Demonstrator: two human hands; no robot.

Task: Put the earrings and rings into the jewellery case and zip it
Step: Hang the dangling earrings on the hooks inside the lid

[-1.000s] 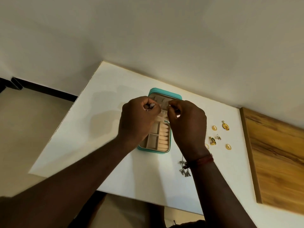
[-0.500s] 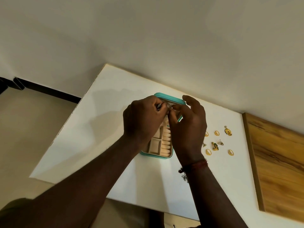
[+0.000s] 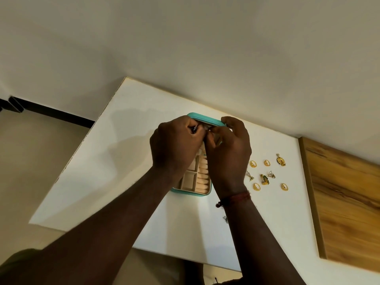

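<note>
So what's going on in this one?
A person is working at the lid of an open teal jewellery case on a white table. The left hand pinches a small silvery earring by the lid's inside, while the right hand steadies the lid, one finger hooked over its top edge. Four gold rings and several loose earrings lie on the table to the right, not yet packed.

Bare forearms (image 3: 115, 223), red thread band (image 3: 236, 199) (knotted) on right wrist, olive sleeve (image 3: 16, 264)
</note>
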